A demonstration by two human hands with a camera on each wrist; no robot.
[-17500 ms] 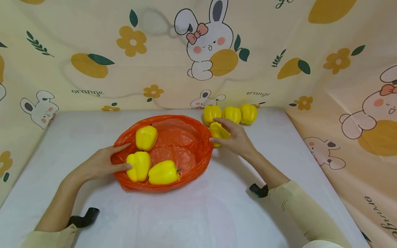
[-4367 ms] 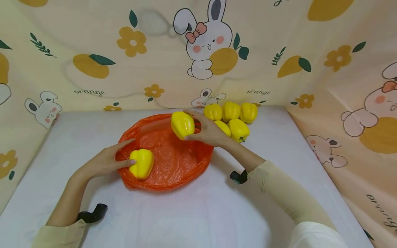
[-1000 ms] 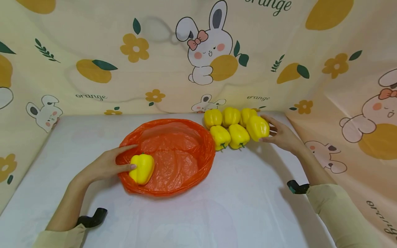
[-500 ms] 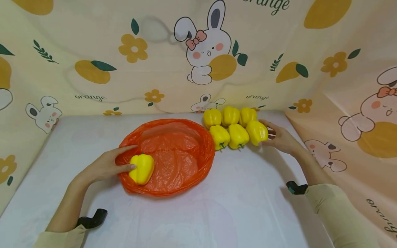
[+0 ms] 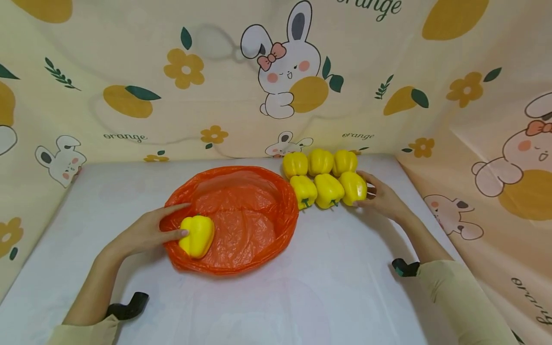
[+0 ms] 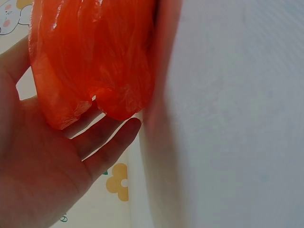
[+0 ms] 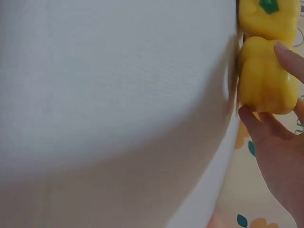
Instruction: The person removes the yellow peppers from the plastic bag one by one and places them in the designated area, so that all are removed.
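An orange-red plastic bag [image 5: 241, 225] lies with its mouth spread wide on the table, one yellow bell pepper [image 5: 197, 236] inside at its left. My left hand [image 5: 142, 230] holds the bag's left edge, its thumb in front of that pepper; in the left wrist view several fingers [image 6: 114, 147] lie against the outside of the plastic. At the right end of the front row, my right hand [image 5: 381, 196] grips another yellow bell pepper [image 5: 352, 188] between thumb and fingers, close beside the neighbouring bell pepper [image 5: 329, 190]. The right wrist view shows this held pepper at the table surface.
Behind the front row stand three yellow bell peppers [image 5: 320, 163] along the table's back edge. The row's leftmost pepper [image 5: 304, 190] is right at the bag's rim. A patterned cloth [image 5: 181, 105] hangs behind the white table [image 5: 258, 306] and along its right side.
Over the earlier frames, peppers have gone from the bag to the front row. In the last second my right hand has lowered the last one into the row's right end; the left hand has stayed.
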